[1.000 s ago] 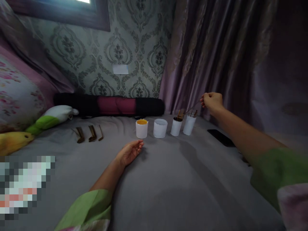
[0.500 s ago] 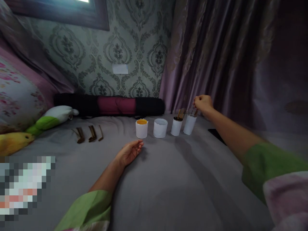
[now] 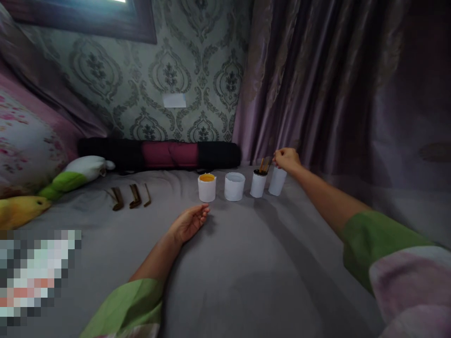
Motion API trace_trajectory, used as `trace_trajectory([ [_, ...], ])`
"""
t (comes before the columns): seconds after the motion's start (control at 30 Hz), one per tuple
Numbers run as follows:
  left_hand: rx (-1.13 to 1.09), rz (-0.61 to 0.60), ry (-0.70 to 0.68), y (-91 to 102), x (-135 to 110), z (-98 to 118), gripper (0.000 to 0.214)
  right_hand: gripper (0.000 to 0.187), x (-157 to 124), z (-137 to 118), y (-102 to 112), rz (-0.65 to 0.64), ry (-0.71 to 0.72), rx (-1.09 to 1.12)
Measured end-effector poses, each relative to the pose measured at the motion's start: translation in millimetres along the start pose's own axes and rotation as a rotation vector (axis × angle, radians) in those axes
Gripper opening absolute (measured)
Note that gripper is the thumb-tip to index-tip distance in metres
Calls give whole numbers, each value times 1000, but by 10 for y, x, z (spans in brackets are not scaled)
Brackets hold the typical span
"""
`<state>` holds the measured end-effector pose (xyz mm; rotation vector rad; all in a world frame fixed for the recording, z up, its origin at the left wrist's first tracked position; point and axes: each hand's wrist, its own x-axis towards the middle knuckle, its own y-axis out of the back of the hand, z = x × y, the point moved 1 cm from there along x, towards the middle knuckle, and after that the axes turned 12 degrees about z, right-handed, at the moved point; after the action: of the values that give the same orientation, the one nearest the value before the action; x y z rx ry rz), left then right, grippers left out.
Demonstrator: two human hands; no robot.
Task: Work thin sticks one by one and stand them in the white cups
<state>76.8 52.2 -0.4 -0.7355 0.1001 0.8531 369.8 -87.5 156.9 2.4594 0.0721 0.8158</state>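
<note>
Four white cups stand in a row on the grey bedsheet (image 3: 246, 272). The leftmost cup (image 3: 206, 187) has a yellow inside, the second cup (image 3: 234, 186) looks empty, the third cup (image 3: 258, 183) holds brown sticks. My right hand (image 3: 286, 160) is closed right over the rim of the fourth cup (image 3: 276, 181), fingers pinched on something I cannot make out. My left hand (image 3: 189, 223) rests on the sheet in front of the leftmost cup, fingers loosely curled and apart, holding nothing.
Three dark brown sticks (image 3: 129, 197) lie on the sheet to the left. A black and maroon bolster (image 3: 160, 155) lies along the wall behind. Plush toys (image 3: 52, 185) and a floral pillow (image 3: 21, 141) sit at left; a purple curtain (image 3: 334, 84) hangs at right.
My right hand came down and leftward from above the cups to the fourth cup's rim, bringing the thin stick it held. My left hand stayed put.
</note>
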Motion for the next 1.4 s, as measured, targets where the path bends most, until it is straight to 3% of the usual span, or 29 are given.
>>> trace_trajectory([
  [0.53,5,14,-5,-23,-34,-4,12,25,-73,317,-309,-46,9,24],
  [1.17,-10,18,11,-15,-7,20,11,27,-174,291,-243,-68,-79,141],
  [1.4,-6,8,10,2,18,23,13,22,-258,328,-166,-32,-176,263],
])
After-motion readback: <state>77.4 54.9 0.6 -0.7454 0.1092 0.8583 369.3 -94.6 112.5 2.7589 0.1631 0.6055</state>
